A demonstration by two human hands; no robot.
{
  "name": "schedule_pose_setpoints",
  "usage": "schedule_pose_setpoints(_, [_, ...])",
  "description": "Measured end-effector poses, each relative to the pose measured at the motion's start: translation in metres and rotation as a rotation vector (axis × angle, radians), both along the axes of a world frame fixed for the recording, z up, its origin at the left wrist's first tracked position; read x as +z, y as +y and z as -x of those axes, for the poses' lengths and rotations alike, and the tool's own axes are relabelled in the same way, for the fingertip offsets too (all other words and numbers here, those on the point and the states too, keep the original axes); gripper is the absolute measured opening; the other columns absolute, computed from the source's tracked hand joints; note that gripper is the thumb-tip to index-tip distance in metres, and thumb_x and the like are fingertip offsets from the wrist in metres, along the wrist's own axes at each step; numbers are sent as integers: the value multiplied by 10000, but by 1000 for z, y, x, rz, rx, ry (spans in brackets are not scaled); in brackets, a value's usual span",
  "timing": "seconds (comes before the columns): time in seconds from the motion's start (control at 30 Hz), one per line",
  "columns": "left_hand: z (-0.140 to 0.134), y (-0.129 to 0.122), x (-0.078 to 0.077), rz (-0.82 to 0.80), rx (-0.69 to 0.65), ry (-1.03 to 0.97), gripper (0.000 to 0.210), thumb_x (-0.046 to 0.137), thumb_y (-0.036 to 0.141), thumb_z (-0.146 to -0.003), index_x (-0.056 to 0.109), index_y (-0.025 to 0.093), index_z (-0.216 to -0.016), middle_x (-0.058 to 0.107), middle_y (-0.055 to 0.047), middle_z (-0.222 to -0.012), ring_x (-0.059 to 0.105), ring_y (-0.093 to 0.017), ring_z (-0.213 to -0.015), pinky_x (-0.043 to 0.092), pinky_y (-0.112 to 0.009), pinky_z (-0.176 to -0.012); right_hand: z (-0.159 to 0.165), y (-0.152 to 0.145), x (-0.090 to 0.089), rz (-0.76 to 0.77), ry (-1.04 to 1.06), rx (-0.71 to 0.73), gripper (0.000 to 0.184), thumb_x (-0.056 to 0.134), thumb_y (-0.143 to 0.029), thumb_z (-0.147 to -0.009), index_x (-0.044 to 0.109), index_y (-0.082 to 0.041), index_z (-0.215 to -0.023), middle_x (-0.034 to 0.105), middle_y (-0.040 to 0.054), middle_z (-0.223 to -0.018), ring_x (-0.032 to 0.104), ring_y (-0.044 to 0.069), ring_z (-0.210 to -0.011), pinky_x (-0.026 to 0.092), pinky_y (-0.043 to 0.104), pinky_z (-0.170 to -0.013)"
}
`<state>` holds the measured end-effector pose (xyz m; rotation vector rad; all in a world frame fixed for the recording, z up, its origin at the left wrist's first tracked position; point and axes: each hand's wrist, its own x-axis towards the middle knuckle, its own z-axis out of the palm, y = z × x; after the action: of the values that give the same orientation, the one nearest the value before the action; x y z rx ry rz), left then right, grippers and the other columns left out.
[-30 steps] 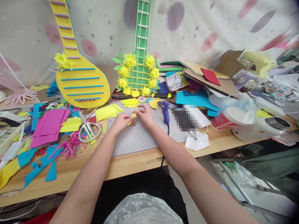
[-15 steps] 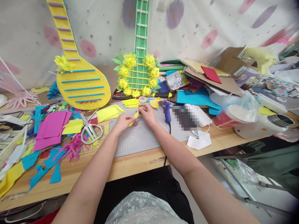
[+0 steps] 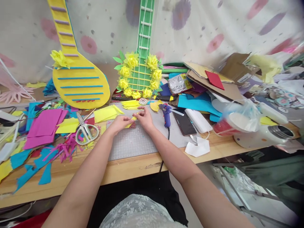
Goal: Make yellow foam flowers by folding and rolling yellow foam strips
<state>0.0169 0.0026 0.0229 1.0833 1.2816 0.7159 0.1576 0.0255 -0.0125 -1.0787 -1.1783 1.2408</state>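
Over the grey cutting mat (image 3: 128, 144), my left hand (image 3: 121, 123) pinches a small piece of yellow paper (image 3: 129, 124). My right hand (image 3: 144, 119) grips the same piece from its upper end, the fingertips of both hands close together. The fingers hide most of the paper. Just behind the hands lie yellow paper strips (image 3: 130, 104) and a small white spool (image 3: 142, 101). A purple glue gun (image 3: 166, 115) with a glue stick in it rests to the right of my right hand. Scissors (image 3: 86, 131) lie open-handled left of my left hand, near folded yellow paper (image 3: 108, 114).
A yellow paper lute shape (image 3: 80, 82) and a green one with yellow flowers (image 3: 140, 74) lean at the back. Magenta sheets (image 3: 45, 126) and scraps cover the left. Right are a phone (image 3: 185, 123), a white power bank (image 3: 199, 120), a bagged cup (image 3: 235, 122) and a bottle (image 3: 261, 136).
The view has shifted slightly, so the bench things appear a little further left. Both hands have drawn closer together on the yellow paper, and less of it shows between the fingers.
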Motion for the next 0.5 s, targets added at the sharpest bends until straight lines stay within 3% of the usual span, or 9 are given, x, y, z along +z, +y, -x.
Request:
schedule_pose_setpoints(0.1, [-1, 0, 3, -11, -5, 13, 475, 780, 526, -482, 717, 141, -754, 726, -61, -764, 664, -197, -777, 506, -288, -690, 0, 1, 0, -12, -23, 9, 374, 668, -330, -631, 448, -229, -917, 524, -104, -569, 521, 100, -549, 378, 242, -583])
schedule_pose_setpoints(0.5, [-7, -2, 4, -260, 30, 298, 322, 659, 463, -651, 717, 147, -636, 673, 6, -601, 529, -106, -554, 364, -206, -534, -2, -2, 5, 26, 62, 51, 512, 733, -414, -581, 433, -229, -954, 547, -94, -615, 538, 96, -571, 412, 243, -594])
